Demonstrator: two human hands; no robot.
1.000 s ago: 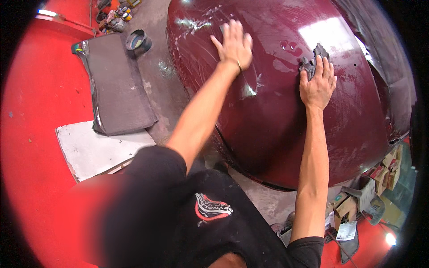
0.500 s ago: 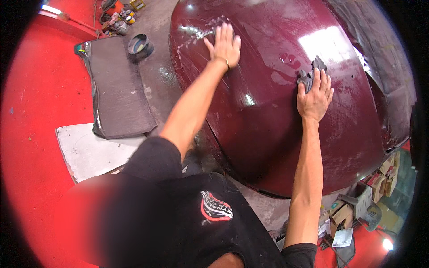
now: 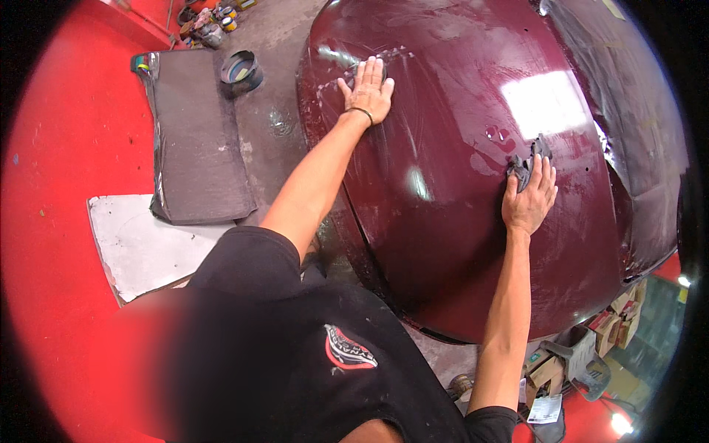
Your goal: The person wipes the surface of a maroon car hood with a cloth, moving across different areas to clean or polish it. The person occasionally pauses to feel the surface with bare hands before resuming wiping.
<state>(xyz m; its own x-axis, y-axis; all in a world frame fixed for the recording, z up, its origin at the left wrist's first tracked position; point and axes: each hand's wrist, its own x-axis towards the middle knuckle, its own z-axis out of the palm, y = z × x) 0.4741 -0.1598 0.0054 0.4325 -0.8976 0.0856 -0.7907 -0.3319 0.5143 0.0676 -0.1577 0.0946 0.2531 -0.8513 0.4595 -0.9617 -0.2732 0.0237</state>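
A glossy dark red car hood fills the middle and right, wet and streaked in places. My left hand lies flat on its far left part, fingers spread, beside whitish streaks. A small dark edge shows by its fingertips; what lies under the palm is hidden. On the right side of the hood, my right hand has its fingers over a crumpled dark grey rag and presses it to the paint. Several water drops sit on the surface just beyond the rag.
Grey masking sheeting covers the car beyond the hood. On the left are a dark padded mat, a white board and a black bucket. Cans stand at the far left; cardboard boxes lie at lower right.
Both hands sit lower in the picture, but the whole view has shifted too. The left hand has slid a little over the hood; the right stays on the rag.
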